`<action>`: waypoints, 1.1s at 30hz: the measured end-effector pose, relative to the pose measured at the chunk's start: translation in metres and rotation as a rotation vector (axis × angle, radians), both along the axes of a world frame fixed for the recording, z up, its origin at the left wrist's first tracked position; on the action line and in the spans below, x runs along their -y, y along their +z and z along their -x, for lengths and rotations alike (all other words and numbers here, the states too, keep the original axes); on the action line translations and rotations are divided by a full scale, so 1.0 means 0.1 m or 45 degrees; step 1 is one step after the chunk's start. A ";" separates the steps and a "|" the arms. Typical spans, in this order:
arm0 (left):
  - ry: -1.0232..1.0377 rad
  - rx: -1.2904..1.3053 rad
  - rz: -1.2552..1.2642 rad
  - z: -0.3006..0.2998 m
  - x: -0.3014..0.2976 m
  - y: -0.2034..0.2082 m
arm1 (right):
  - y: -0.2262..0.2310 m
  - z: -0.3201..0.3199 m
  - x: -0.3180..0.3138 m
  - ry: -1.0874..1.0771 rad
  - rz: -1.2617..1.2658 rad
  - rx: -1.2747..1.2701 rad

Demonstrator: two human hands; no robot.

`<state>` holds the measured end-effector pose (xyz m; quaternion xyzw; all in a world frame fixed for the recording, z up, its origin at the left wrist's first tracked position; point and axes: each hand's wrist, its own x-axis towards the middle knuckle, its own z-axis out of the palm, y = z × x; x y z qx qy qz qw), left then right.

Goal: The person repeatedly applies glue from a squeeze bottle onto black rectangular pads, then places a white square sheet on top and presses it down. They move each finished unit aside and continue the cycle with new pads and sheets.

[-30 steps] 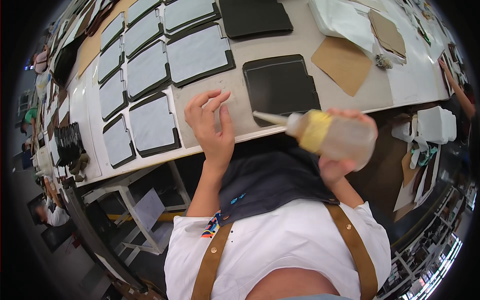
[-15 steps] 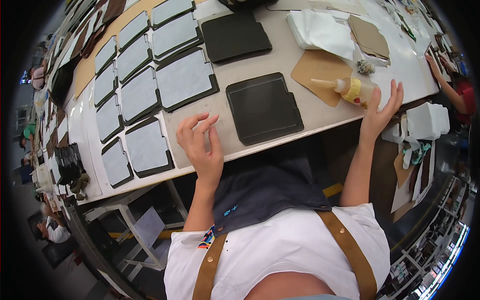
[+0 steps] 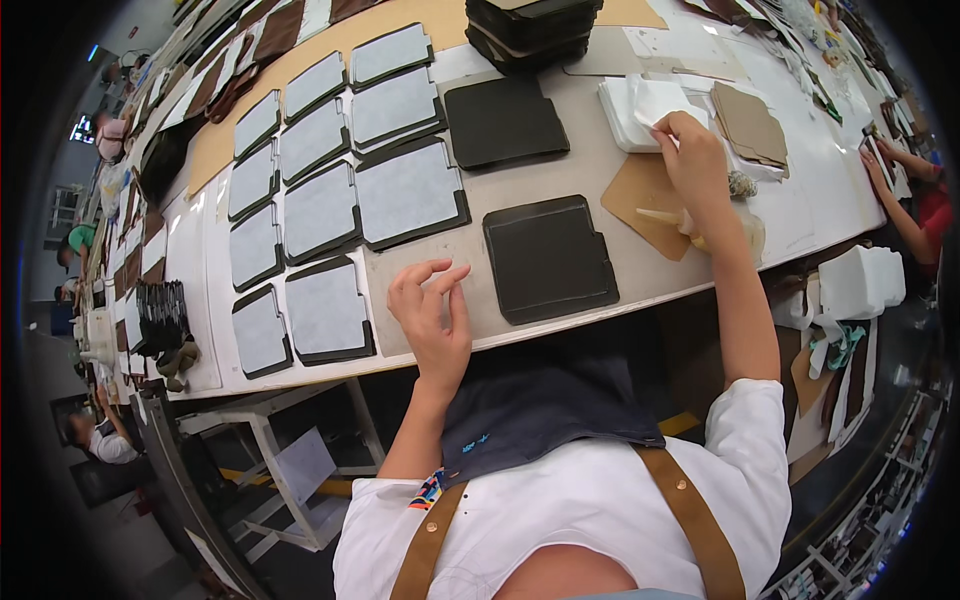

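Observation:
At the far right of the table my right hand (image 3: 695, 165) pinches the near corner of a thin white sheet (image 3: 668, 98), lifting it a little on top of a stack of white sheets (image 3: 620, 125). My left hand (image 3: 435, 315) hovers by the table's near edge, fingers curled loosely apart, holding nothing. Between the hands lies a black notched panel (image 3: 550, 262), flat and bare. A clear squeeze bottle (image 3: 748, 238) with a pale nozzle rests on its side, partly hidden behind my right forearm. Under the nozzle is a tan card (image 3: 640, 190).
Rows of black panels topped with pale sheets (image 3: 410, 190) cover the table's left. Another black panel (image 3: 505, 122) and a tall stack of dark pieces (image 3: 530, 35) are farther back. Brown cards (image 3: 748, 122) lie beyond my right hand. A co-worker's hands (image 3: 880, 165) show at far right.
My right hand has left the squeeze bottle, moved away from me and left, and taken hold of a white sheet's corner. My left hand keeps its loose pose. The view has shifted slightly.

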<state>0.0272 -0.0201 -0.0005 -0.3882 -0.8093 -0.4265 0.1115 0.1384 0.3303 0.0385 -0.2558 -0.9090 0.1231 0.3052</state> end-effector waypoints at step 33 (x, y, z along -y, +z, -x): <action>-1.043 0.461 -0.052 0.11 -2.32 0.70 | 0.92 -0.76 -0.34 -0.140 0.434 -1.334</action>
